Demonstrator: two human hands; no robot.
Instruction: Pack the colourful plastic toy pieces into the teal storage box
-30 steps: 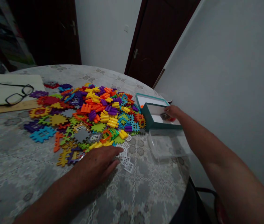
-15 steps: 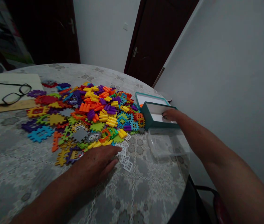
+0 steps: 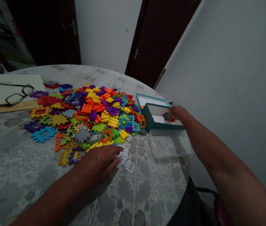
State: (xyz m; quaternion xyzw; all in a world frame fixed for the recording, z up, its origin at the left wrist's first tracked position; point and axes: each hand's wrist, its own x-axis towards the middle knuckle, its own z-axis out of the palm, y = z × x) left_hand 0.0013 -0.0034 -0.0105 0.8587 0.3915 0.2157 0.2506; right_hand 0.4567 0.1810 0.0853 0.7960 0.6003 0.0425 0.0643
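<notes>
While the left hand (image 3: pixel 100 160), loosely spread, adjoins white lattice pieces (image 3: pixel 129 166), the right hand (image 3: pixel 179 113), its grip indiscernible, is at the green box (image 3: pixel 162 126) near the right edge of the tabletop (image 3: pixel 151 191).

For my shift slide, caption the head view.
Left hand by white pieces, right hand at teal box beside a colorful heap.

place: home room | signs: floral tablecloth (image 3: pixel 156 191), dark panelled doors (image 3: pixel 163 31)

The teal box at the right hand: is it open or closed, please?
Open. The teal box shows its white interior, with the right hand at its uncovered top.
</notes>
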